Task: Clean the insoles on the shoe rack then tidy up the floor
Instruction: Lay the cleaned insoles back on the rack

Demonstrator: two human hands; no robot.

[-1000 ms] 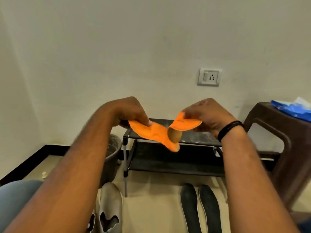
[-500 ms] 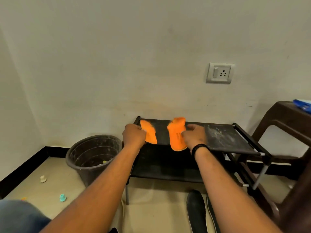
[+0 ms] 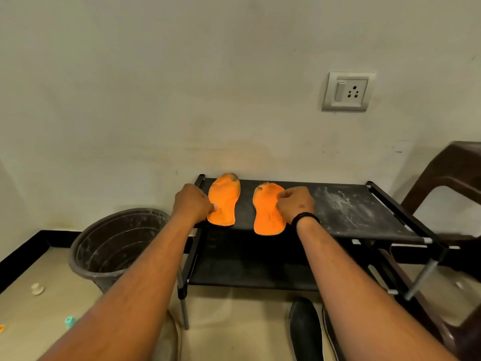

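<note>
Two orange insoles lie flat, side by side, on the top shelf of the black shoe rack. My left hand pinches the left edge of the left insole. At the right edge of the right insole, my right hand pinches it with curled fingers. White powder dusts the shelf to the right of the insoles. On the floor under my right arm lie black insoles.
A dark bucket stands on the floor left of the rack. Small bits lie on the floor at left: a cream piece and a teal piece. A brown plastic chair stands at right. A wall socket is above.
Both hands carried the orange insoles from mid-air down onto the rack's top shelf and laid them flat. The view moved closer to the rack.
</note>
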